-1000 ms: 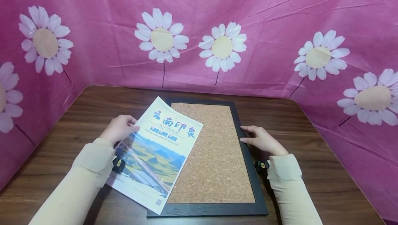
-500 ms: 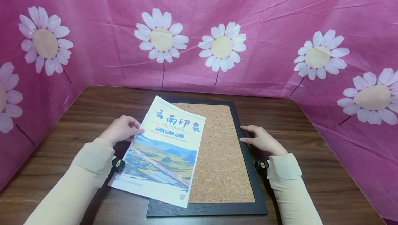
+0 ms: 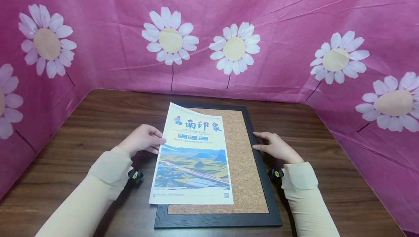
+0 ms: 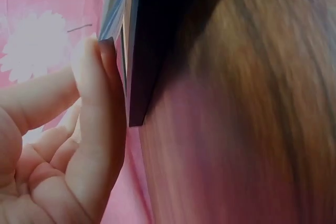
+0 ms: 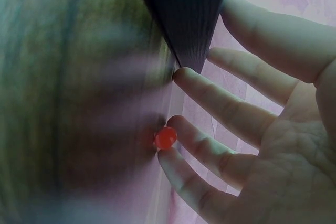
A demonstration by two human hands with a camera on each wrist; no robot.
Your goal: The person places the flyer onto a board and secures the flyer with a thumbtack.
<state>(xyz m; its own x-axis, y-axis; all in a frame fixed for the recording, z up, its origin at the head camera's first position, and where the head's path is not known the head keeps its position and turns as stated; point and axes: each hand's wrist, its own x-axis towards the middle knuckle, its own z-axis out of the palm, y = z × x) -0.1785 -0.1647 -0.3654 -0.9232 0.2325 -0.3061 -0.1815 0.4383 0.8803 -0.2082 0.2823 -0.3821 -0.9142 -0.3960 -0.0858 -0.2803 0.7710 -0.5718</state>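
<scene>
A printed poster (image 3: 193, 168) with purple-blue Chinese characters and a landscape picture lies over the left part of a black-framed cork board (image 3: 245, 160). Between thumb and fingers my left hand (image 3: 143, 140) pinches the poster's left edge; its upper left corner bends up a little. The poster's lower left corner overhangs the frame. My right hand (image 3: 275, 148), fingers extended, touches the frame's right side with its fingertips. A small red round thing (image 5: 166, 138) shows at the fingertips of that hand in the right wrist view; the head view hides it.
The board rests on a brown wood-grain table (image 3: 327, 182). A pink cloth (image 3: 278, 4) printed with white daisies hangs around the back and sides. Each wrist wears a small black camera, the left one (image 3: 135, 176) just beside the poster.
My left hand has moved right, turning the poster from slanted to nearly square with the board and shifting it further over the cork. The right hand and board stay put.
</scene>
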